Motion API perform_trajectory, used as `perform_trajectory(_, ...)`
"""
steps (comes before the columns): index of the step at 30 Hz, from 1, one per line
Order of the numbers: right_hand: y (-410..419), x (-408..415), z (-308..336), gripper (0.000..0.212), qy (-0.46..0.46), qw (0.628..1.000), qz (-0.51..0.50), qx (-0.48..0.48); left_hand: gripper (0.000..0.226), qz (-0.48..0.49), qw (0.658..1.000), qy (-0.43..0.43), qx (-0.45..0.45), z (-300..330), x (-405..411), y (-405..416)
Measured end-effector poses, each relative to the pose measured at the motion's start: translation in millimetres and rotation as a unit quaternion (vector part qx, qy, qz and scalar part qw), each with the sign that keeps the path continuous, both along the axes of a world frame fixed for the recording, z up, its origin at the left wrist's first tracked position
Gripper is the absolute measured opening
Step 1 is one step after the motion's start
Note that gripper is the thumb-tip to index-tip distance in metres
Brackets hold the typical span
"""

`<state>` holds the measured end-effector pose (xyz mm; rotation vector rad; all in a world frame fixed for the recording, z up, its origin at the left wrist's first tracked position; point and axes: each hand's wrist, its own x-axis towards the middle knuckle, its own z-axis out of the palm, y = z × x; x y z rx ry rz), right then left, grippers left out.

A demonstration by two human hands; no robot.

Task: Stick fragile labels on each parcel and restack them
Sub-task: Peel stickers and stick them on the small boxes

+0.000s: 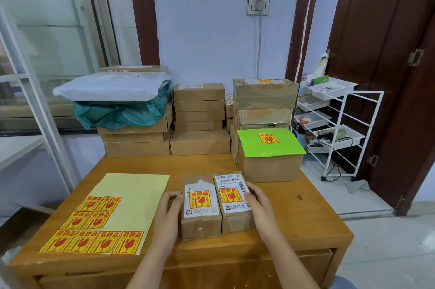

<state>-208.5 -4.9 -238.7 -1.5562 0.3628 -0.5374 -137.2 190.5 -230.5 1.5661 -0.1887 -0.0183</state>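
Near the front edge of the wooden table (306, 213), at its middle, two small cardboard parcels stand side by side and touching, their long axes running from you toward the back edge. Both already carry a red-and-yellow fragile label on top: the left parcel (201, 208) and the right parcel (235, 199). Your left hand (168, 206) cups the outer left side of the left parcel, fingers curled against it; your right hand (257, 201) grips the outer right side of the right one, fingertips over its top edge. You have the pair squeezed between both hands, so they should lift as one block.

The labelled stack, topped by the green parcel (270, 142), sits toward the back right corner, nearer your right hand, so the carry likely goes forward and right. The label sheet (131, 197) lies at the front left corner, just beside your left hand.
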Motion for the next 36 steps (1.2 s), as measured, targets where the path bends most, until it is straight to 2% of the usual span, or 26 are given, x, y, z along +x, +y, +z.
perform_trajectory(6, -9.6, -19.0, 3.6, 0.029, 0.023, 0.999, 0.026, -0.02, 0.007, -0.013, 0.998, -0.035, 0.05, -3.2, -2.0, 0.3)
perform_trajectory(9, -24.8, -36.4, 5.0, 0.03, 0.023, 1.0, 0.011, -0.018, 0.006, -0.045, 0.994, -0.057, 0.087, -4.4, -13.1, -10.9)
perform_trajectory(14, -55.9, -64.4, 6.6, 0.027, 0.037, 0.998, -0.044, -0.013, 0.012, -0.113, 0.987, -0.066, 0.093, -5.1, -38.2, -43.1)
perform_trajectory(18, -87.9, -80.1, 6.4, 0.022, 0.044, 0.992, -0.114, -0.034, 0.028, -0.196, 0.973, -0.054, 0.11, -4.7, -49.1, -73.5)
perform_trajectory(22, -109.3, -87.7, 9.4, 0.023, 0.054, 0.988, -0.137, -0.052, 0.047, -0.245, 0.96, -0.042, 0.128, -3.6, -53.1, -98.2)
perform_trajectory(32, -126.9, -74.3, 23.6, 0.032, 0.107, 0.974, -0.146, -0.137, 0.06, -0.246, 0.952, -0.055, 0.173, -1.1, -39.4, -128.7)
perform_trajectory(36, -129.1, -68.5, 30.3, 0.032, 0.131, 0.968, -0.142, -0.158, 0.059, -0.237, 0.952, -0.067, 0.181, -1.3, -31.3, -135.9)
